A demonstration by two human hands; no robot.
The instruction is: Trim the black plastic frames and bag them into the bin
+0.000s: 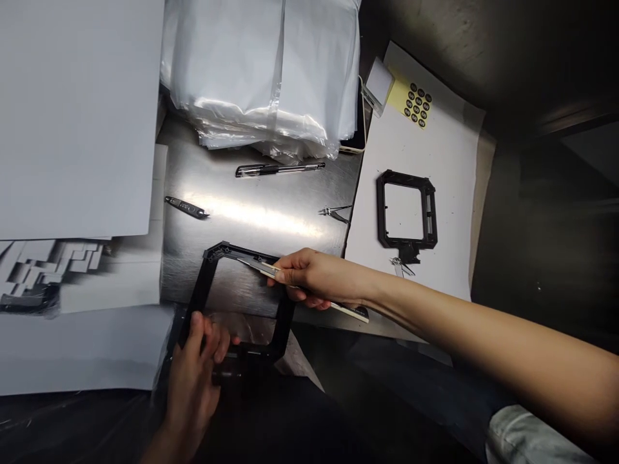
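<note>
My left hand is closed around the lower left part of a black plastic frame, which is held tilted over the near edge of the metal table. My right hand grips a utility knife with a pale handle; the handle's rear end sticks out behind the palm. Its thin blade reaches to the inner side of the frame's top edge, near the upper left corner. Whether the blade touches the plastic I cannot tell. The right fingers hide part of the frame's right side.
A second black frame lies on white paper at right, with small nippers beside it and a yellow sticker sheet behind. On the metal lie a pen, a dark cutter and nippers. Plastic bags are stacked behind.
</note>
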